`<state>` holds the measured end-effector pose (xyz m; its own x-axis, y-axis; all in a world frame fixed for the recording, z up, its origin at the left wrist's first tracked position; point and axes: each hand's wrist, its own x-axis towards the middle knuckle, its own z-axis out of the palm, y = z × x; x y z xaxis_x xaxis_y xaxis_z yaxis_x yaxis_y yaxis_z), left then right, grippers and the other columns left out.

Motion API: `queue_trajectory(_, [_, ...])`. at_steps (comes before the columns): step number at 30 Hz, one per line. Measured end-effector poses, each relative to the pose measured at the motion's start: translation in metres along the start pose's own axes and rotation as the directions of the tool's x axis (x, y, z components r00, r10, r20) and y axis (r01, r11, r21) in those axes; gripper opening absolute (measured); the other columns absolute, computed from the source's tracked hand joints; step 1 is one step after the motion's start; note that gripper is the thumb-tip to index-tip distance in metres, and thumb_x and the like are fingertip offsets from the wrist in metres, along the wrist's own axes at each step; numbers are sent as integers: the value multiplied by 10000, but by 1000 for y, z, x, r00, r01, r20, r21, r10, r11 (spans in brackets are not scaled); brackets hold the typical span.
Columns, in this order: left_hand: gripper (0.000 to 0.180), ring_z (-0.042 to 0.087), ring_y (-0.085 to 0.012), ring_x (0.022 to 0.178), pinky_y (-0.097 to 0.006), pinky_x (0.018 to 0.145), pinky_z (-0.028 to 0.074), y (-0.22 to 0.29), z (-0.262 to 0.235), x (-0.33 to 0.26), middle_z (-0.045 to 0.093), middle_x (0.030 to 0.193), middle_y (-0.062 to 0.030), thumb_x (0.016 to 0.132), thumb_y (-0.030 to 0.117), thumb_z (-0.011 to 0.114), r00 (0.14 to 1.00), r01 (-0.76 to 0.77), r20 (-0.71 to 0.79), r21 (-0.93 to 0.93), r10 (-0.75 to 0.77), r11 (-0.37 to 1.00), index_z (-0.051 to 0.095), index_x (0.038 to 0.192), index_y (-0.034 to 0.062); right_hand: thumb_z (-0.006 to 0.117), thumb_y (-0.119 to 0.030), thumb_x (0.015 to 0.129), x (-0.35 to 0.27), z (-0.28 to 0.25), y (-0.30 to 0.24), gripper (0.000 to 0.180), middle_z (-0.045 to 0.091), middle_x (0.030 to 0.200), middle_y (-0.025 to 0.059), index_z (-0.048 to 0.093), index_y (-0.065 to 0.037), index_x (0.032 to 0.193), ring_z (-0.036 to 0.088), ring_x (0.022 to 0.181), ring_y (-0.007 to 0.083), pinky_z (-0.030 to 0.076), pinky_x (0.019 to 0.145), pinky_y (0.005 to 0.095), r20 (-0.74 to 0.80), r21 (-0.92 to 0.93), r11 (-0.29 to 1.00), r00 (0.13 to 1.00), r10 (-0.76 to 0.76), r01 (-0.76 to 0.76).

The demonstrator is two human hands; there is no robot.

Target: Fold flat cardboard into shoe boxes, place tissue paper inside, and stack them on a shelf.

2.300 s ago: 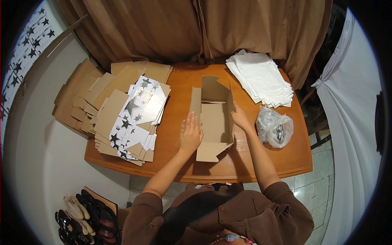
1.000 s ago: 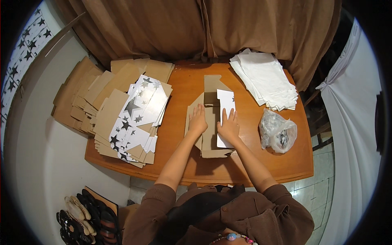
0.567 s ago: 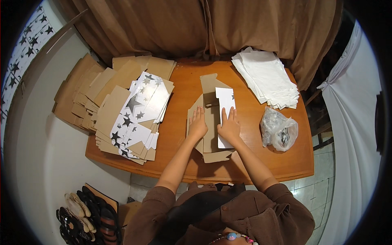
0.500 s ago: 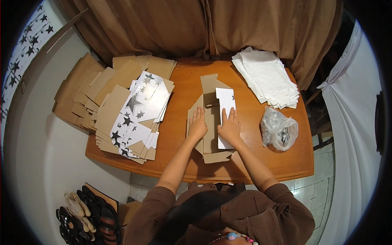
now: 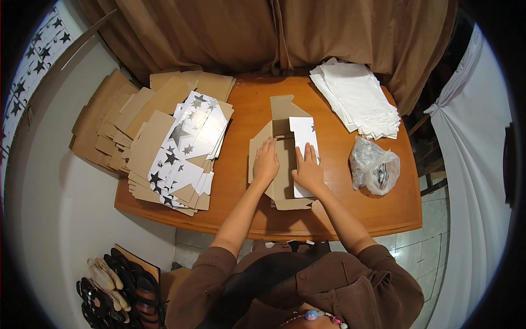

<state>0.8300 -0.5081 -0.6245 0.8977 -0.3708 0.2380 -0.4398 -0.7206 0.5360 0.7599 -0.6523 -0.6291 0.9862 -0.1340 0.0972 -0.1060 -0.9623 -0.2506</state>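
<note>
A partly folded cardboard box (image 5: pixel 284 127) lies on the wooden table in front of me, its brown inside facing up and several flaps sticking out. My left hand (image 5: pixel 266 163) lies flat with fingers stretched along the box's left side. On the right side, my right hand (image 5: pixel 309 171) presses with spread fingers on a white flap (image 5: pixel 303 132) that bears a dark star. The brown far end flap (image 5: pixel 282 105) points away from me. Toward me, the near end flap (image 5: pixel 293 204) sticks out close to my forearms. Neither hand is closed around anything.
Flat white cardboard blanks with stars (image 5: pixel 183 143) lie stacked on the left, beside more brown blanks (image 5: pixel 107 118). White sheets (image 5: pixel 356 98) are piled at the far right. Nearer stands a clear plastic bag (image 5: pixel 377 169). Sandals (image 5: pixel 118 288) hang or lie at lower left.
Both hands stay on the box sides with little movement. The far end flap shows narrower than before. The whole view has shifted slightly.
</note>
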Motion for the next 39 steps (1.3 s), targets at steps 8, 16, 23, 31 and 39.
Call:
queue_trajectory(8, [282, 412, -327, 1256, -442, 1067, 302, -12, 8, 1, 467, 1318, -177, 833, 26, 488, 993, -84, -86, -40, 80, 996, 579, 1099, -5, 582, -278, 712, -7, -1, -4, 739, 207, 1485, 212, 351, -115, 1395, 191, 1390, 303, 261, 1016, 590, 12, 21, 1000, 1000, 21, -21])
queue_trajectory(16, [305, 395, -317, 1276, -469, 1083, 255, -6, -21, -31, 552, 1237, -122, 914, 251, 472, 944, -282, 139, -139, 300, 949, 597, 1101, 46, 580, -292, 734, -8, 0, 4, 694, 240, 1466, 223, 386, -112, 1376, 221, 1375, 323, 284, 1008, 574, -32, 117, 993, 999, 32, -28])
queue_trajectory(23, [450, 355, -276, 1319, -552, 1106, -17, 7, -52, -63, 565, 1251, -52, 857, 493, 521, 749, -317, 500, -306, 435, 898, 600, 1172, 181, 603, -347, 783, 3, 12, 16, 655, 221, 1416, 339, 415, -64, 1342, 223, 1327, 469, 295, 1041, 505, -116, 243, 968, 988, 99, -68])
queue_trajectory(31, [650, 317, -306, 1340, -650, 1038, -93, 7, -55, -56, 566, 1259, -24, 770, 684, 524, 649, -109, 628, -482, 430, 869, 588, 1216, 216, 634, -345, 778, 7, 4, 12, 667, 202, 1414, 334, 407, -58, 1336, 205, 1332, 464, 337, 1024, 492, -57, 262, 959, 991, 123, -104])
queue_trajectory(39, [824, 257, -317, 1364, -662, 1043, -49, 17, -67, -57, 486, 1341, -66, 590, 646, 716, 583, -175, 671, -446, 458, 878, 538, 1271, 217, 626, -371, 792, 7, -2, 13, 685, 193, 1417, 330, 369, -76, 1354, 203, 1331, 463, 423, 944, 494, -2, 264, 953, 989, 151, -145])
